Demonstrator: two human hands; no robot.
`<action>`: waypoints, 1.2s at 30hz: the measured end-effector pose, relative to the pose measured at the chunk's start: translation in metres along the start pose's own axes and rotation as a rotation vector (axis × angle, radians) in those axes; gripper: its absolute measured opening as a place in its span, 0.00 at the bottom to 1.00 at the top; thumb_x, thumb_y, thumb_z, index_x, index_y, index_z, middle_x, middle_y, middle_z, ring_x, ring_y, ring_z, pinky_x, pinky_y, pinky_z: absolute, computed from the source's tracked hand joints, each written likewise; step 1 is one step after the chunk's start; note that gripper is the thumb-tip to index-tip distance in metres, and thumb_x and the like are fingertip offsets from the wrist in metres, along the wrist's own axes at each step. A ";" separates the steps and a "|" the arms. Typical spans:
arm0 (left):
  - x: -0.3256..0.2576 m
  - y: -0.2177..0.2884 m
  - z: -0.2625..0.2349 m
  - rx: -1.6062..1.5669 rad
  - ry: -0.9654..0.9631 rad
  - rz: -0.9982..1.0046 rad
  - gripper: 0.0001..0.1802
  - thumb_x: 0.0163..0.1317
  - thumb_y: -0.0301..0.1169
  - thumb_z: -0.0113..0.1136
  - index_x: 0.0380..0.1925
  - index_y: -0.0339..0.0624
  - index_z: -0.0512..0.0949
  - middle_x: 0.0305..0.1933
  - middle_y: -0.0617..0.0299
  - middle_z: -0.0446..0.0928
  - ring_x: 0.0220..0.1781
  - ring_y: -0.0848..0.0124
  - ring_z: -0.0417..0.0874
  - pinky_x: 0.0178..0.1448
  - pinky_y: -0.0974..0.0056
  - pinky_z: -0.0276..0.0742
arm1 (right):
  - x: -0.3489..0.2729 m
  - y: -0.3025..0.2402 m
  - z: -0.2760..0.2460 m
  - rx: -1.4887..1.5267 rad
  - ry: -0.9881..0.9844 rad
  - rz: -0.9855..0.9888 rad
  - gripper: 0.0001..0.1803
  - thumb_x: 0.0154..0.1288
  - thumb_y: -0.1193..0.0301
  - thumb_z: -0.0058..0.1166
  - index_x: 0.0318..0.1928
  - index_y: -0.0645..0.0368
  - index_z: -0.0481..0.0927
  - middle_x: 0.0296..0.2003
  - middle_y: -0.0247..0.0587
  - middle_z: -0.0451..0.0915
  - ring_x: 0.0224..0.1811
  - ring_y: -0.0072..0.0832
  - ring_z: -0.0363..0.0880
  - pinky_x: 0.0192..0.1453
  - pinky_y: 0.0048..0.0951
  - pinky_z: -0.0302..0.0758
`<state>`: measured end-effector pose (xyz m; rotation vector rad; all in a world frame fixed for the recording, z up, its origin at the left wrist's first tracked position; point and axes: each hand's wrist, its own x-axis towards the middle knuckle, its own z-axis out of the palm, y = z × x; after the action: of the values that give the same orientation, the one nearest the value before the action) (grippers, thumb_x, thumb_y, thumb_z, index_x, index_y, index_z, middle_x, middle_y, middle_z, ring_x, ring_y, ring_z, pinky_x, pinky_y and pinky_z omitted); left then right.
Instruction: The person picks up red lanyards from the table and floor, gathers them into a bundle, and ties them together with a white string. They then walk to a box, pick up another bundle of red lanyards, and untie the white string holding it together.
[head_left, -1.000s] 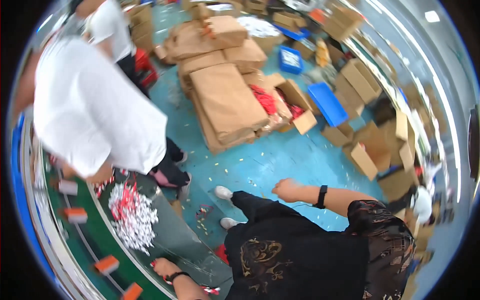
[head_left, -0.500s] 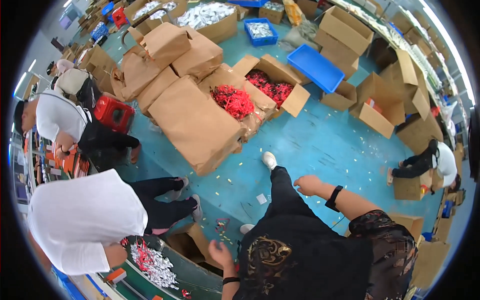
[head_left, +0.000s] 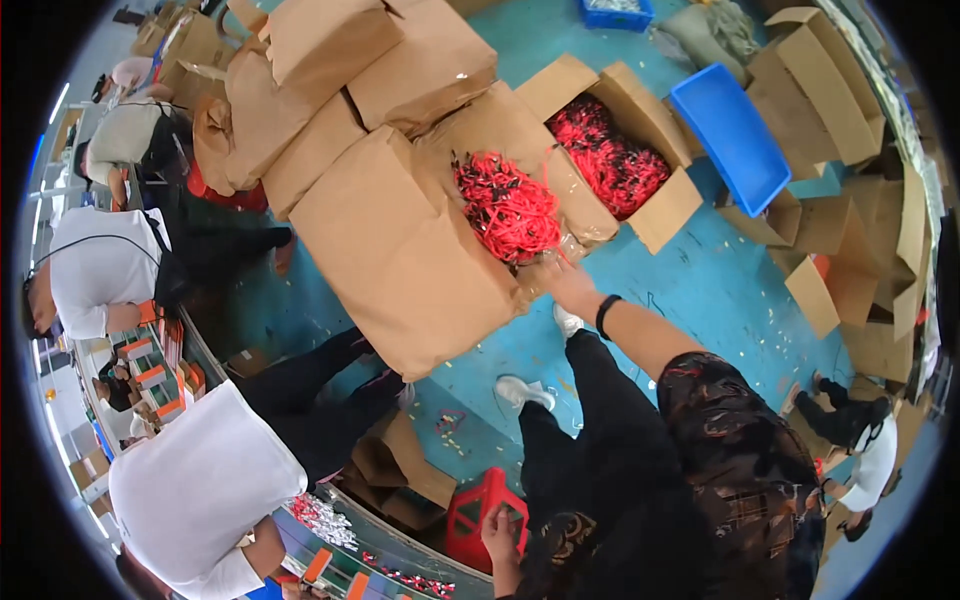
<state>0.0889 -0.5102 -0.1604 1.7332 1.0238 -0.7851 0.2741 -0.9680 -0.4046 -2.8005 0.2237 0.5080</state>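
My right hand (head_left: 568, 284) reaches forward to the near edge of a heap of red and black cords (head_left: 508, 210), its fingers stretched toward the loose strands. Whether the fingertips touch them is too small to tell. The heap lies in an opened brown paper-wrapped package (head_left: 440, 150). Down by my side hangs my left hand (head_left: 500, 535), fingers loosely apart and holding nothing, in front of a red plastic stool (head_left: 468, 522).
Paper-wrapped packages (head_left: 390, 270) stand stacked ahead on the left. Beyond the heap, an open carton (head_left: 655, 215) holds more red and black cords, with a blue tray (head_left: 730, 135) beside it. A co-worker in white (head_left: 205, 490) bends over a work line at left.
I have stepped closer to the packages. My right hand has moved forward to the red cords. The red stool has come into view beside my left hand.
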 end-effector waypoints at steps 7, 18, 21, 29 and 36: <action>-0.024 -0.034 0.029 -0.070 -0.089 -0.169 0.20 0.69 0.33 0.59 0.56 0.32 0.72 0.36 0.65 0.79 0.31 0.81 0.73 0.36 0.75 0.70 | 0.114 0.000 0.006 -0.220 0.203 -0.248 0.31 0.69 0.66 0.43 0.73 0.39 0.59 0.73 0.54 0.53 0.76 0.48 0.50 0.67 0.71 0.55; -0.018 0.017 0.084 -0.031 -0.037 -0.155 0.20 0.70 0.28 0.56 0.58 0.29 0.69 0.52 0.53 0.79 0.50 0.71 0.81 0.56 0.67 0.77 | 0.197 0.083 0.013 0.385 0.099 -0.039 0.29 0.52 0.78 0.57 0.57 0.45 0.77 0.51 0.46 0.80 0.55 0.47 0.77 0.54 0.49 0.77; -0.011 0.031 0.085 -0.014 -0.017 -0.120 0.20 0.70 0.29 0.56 0.58 0.31 0.70 0.50 0.56 0.79 0.48 0.71 0.80 0.53 0.68 0.76 | 0.200 0.095 -0.021 0.973 0.096 0.180 0.27 0.51 0.84 0.54 0.55 0.56 0.77 0.46 0.46 0.83 0.47 0.42 0.83 0.51 0.40 0.80; 0.029 0.066 0.092 0.146 -0.087 0.057 0.19 0.67 0.28 0.59 0.56 0.31 0.73 0.50 0.55 0.79 0.51 0.70 0.80 0.58 0.65 0.75 | 0.095 0.086 -0.166 2.248 -0.150 0.211 0.27 0.58 0.80 0.55 0.60 0.64 0.71 0.47 0.49 0.83 0.50 0.39 0.83 0.57 0.40 0.80; 0.082 0.177 0.174 0.186 -0.338 0.406 0.19 0.67 0.30 0.58 0.55 0.32 0.73 0.52 0.53 0.79 0.53 0.69 0.80 0.57 0.65 0.76 | 0.031 0.077 -0.163 2.608 -0.013 0.269 0.30 0.59 0.78 0.54 0.63 0.64 0.68 0.51 0.51 0.81 0.52 0.42 0.82 0.60 0.45 0.79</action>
<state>0.2733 -0.6864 -0.2199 1.8054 0.3632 -0.8868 0.3394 -1.0940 -0.2890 -0.2108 0.5791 -0.0214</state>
